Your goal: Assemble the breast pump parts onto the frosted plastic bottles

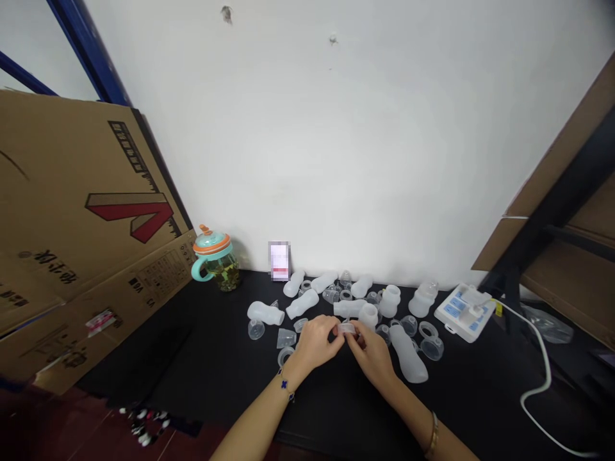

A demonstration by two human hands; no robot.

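Note:
My left hand (317, 342) and my right hand (371, 351) meet over the black table (225, 358), and both pinch one small clear plastic ring part (346, 328) between their fingertips. Several translucent silicone bottles (407, 354) lie scattered just behind and to the right of my hands. Small clear caps and rings (256, 330) lie among them. A bracelet with a blue charm sits on my left wrist, and my right wrist wears a gold one.
A teal and orange lidded cup (214, 258) stands at the back left by a big leaning cardboard box (81, 211). A white device (465, 312) with a white cable (538, 365) lies at the right. Dark shelving (552, 211) rises at the right.

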